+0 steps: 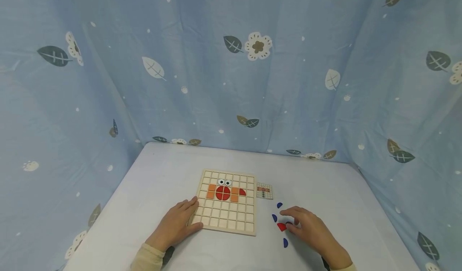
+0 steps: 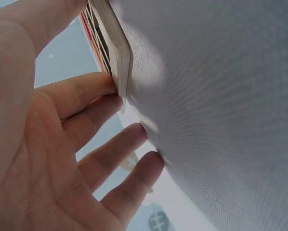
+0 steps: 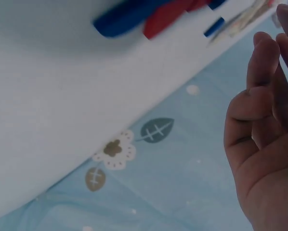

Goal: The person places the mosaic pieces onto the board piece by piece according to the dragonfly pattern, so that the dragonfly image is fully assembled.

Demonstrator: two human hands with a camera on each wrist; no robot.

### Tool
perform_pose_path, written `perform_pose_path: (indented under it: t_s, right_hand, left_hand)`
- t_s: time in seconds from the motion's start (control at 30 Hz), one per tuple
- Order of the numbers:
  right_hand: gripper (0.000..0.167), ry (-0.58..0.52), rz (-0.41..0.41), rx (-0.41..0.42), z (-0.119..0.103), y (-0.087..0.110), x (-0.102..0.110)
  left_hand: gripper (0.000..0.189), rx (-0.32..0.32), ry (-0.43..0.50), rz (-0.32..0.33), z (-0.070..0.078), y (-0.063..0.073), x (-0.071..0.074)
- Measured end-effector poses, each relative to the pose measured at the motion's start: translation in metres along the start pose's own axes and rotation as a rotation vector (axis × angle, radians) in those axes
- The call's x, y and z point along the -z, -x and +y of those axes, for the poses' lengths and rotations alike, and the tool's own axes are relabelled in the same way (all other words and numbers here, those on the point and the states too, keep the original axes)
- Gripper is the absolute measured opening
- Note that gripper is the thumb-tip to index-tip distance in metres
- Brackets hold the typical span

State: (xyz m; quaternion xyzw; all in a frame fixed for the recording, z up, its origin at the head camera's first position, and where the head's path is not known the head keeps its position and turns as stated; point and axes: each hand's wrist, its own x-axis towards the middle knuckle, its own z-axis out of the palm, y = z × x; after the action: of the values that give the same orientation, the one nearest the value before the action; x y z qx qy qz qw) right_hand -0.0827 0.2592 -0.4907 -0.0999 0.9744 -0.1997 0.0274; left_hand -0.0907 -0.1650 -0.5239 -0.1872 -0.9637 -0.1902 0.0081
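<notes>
A wooden grid board (image 1: 223,215) lies on the table, bearing two eye tiles (image 1: 224,182), a red circle of quarter pieces (image 1: 222,193), orange squares (image 1: 234,195) and another red quarter piece (image 1: 242,192). My left hand (image 1: 177,225) rests at its near left corner, thumb by the front edge, fingers along the left side; the left wrist view has fingertips against the board's rim (image 2: 122,57). Over the loose pieces on the right hovers my right hand (image 1: 310,229), thumb and forefinger apart. Near its thumb lie a red quarter piece (image 1: 281,227) and a partly covered blue piece (image 1: 288,223).
Other blue half-round pieces (image 1: 285,243) are scattered between board and right hand. A small pattern card (image 1: 264,191) lies against the board's right side. Behind the white table (image 1: 173,158) hangs a blue curtain (image 1: 202,82) with leaves and flowers.
</notes>
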Motion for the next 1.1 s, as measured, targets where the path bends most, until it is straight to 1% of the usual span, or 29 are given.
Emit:
perform_pose_path:
  t_s: [0.27,0.5,0.67,0.9,1.1]
  right_hand:
    - [0.035,0.015,-0.067,0.038,0.007,0.0,-0.012]
    - [0.035,0.048,-0.068,0.083,0.009,-0.001,-0.017]
    - [0.034,0.065,-0.088,0.109,0.009,-0.002,-0.018]
    - [0.031,0.097,-0.071,0.116,0.008,-0.002,-0.019]
    - [0.03,0.124,-0.071,0.112,0.007,-0.002,-0.019]
  left_hand:
    - [0.075,0.001,-0.003,0.001,0.0,0.0,0.0]
    - [0.074,-0.001,0.005,0.002,0.001,-0.001,0.0]
    - [0.074,0.001,0.007,-0.006,0.001,-0.001,0.0]
    - [0.075,0.008,-0.005,0.0,0.0,-0.002,-0.002]
    - [0.075,0.001,-0.013,0.009,-0.001,-0.001,-0.003]
